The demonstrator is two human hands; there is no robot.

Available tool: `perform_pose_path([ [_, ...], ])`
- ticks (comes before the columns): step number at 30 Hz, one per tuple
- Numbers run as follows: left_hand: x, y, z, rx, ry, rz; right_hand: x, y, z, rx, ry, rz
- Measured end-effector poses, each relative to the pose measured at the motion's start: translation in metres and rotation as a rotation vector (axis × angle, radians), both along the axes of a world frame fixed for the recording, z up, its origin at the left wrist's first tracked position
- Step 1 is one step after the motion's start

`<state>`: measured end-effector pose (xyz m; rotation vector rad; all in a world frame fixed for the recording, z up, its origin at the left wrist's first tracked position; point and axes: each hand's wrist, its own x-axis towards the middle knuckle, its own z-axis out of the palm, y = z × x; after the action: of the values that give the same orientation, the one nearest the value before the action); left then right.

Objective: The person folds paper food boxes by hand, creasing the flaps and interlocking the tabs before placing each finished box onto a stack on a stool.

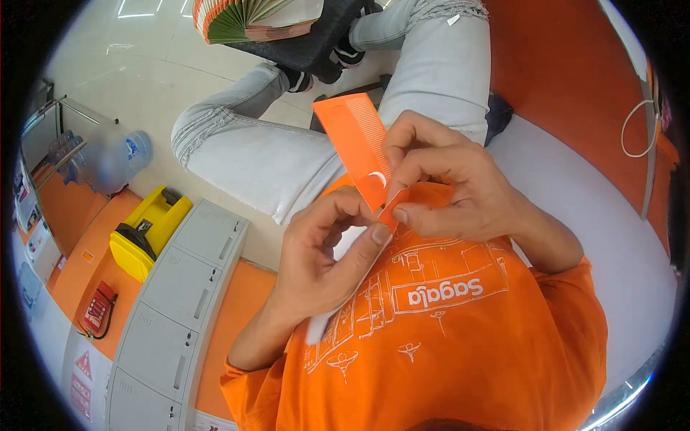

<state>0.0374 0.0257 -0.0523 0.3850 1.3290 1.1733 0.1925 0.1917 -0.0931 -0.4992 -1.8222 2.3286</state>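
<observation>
A flat orange paper piece (pixel 345 136) with white comb-like lines and a white crescent tilts up between my hands, above my lap. My left hand (pixel 327 251) pinches its lower end between thumb and fingers. Close beside it, my right hand (pixel 453 179) is closed on the same end, where a small flap is bent at the fingertips. A white strip, partly hidden, shows under my left hand and along the orange shirt (pixel 460 337).
On a black seat (pixel 287 50) ahead lies a fanned stack of orange and green papers (pixel 248 18). Grey lockers (pixel 162 309), a yellow case (pixel 147 233), a red fire extinguisher (pixel 99 309) and water bottles (pixel 138 151) stand to the left. A pale seat (pixel 575 187) is at the right.
</observation>
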Motion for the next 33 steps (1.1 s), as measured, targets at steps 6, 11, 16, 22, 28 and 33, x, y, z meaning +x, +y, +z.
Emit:
perform_pose_path([
  [6,0.005,-0.004,-0.002,0.039,0.041,0.022,-0.006,-0.007,0.000,0.162,0.060,-0.069],
  [11,0.005,-0.002,0.002,0.036,0.028,0.001,-0.005,-0.008,-0.001,0.129,0.105,-0.047],
  [16,0.007,-0.002,0.002,0.032,0.003,-0.009,-0.005,-0.011,0.000,0.126,0.062,-0.038],
  [22,0.012,-0.005,-0.006,0.066,0.054,-0.013,-0.004,-0.016,0.004,0.111,0.021,-0.056],
  [28,0.015,-0.006,-0.004,0.054,-0.037,0.099,-0.002,-0.017,0.003,0.118,-0.004,-0.087],
  [33,0.014,-0.003,-0.006,0.116,0.012,0.090,-0.003,-0.015,0.005,0.139,0.021,-0.093],
])
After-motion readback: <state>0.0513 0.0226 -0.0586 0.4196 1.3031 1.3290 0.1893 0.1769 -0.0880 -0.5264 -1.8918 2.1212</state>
